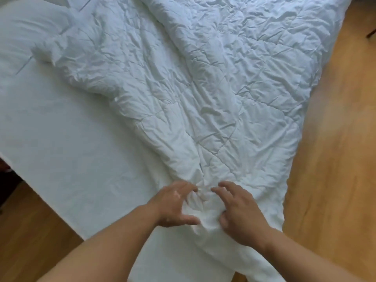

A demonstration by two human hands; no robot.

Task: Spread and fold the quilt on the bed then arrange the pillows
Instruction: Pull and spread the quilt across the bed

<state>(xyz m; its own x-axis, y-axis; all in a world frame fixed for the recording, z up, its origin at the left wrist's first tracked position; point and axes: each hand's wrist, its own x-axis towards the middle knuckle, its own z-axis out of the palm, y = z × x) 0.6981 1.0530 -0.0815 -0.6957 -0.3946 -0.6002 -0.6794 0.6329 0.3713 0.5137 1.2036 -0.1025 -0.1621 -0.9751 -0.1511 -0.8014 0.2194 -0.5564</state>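
A crumpled white quilt (203, 82) lies slanted across the bed, from the far right down to the near corner. Its near end is gathered into a bunch right in front of me. My left hand (175, 204) grips that bunch from the left, fingers and thumb curled round the fabric. From the right, my right hand (242, 212) holds the same bunch in the same way. A white pillow (30, 23) lies at the far left, with the quilt's upper edge partly over it.
The bare white sheet (61, 139) covers the left half of the bed. Wooden floor (335, 159) runs along the right side and at the lower left. A dark furniture leg (371, 33) shows at the far right edge.
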